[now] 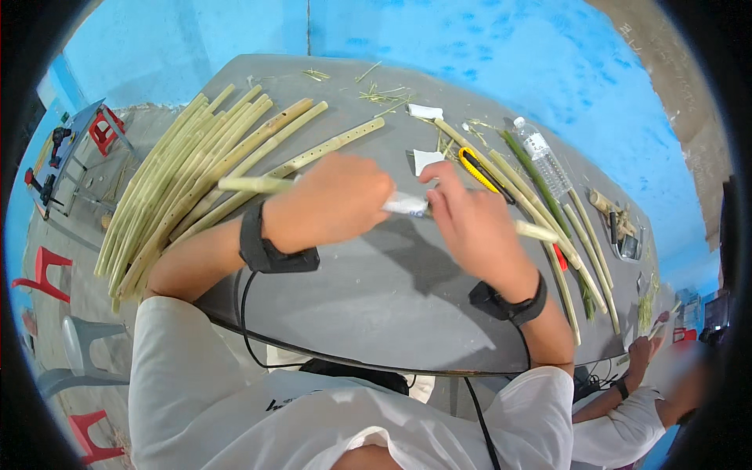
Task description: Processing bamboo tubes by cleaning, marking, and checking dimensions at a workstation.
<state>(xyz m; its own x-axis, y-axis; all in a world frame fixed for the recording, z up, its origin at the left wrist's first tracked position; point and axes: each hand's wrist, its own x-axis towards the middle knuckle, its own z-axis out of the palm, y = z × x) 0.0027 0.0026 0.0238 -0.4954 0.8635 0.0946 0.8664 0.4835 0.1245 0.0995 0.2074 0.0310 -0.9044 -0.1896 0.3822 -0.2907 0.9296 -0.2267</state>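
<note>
A pale bamboo tube (254, 185) lies crosswise between my hands above the grey table (368, 305). My left hand (329, 200) is closed round its left part, knuckles up. My right hand (474, 227) grips the tube farther right, its fingers bent over it, and the tube's right end sticks out past that hand. Between the hands a white sheet (407, 204) with bluish print on it is wrapped about the tube; whether it is paper or sandpaper I cannot tell. A yellow and black utility knife (479, 170) lies just beyond my right hand.
Many bamboo tubes (188, 176) lie fanned on the left, one with finger holes (329, 144). At right are more bamboo sticks (521, 188), a plastic bottle (544, 157) and white scraps (427, 161). Another person (627, 423) works at lower right. Stools (47, 274) stand at left.
</note>
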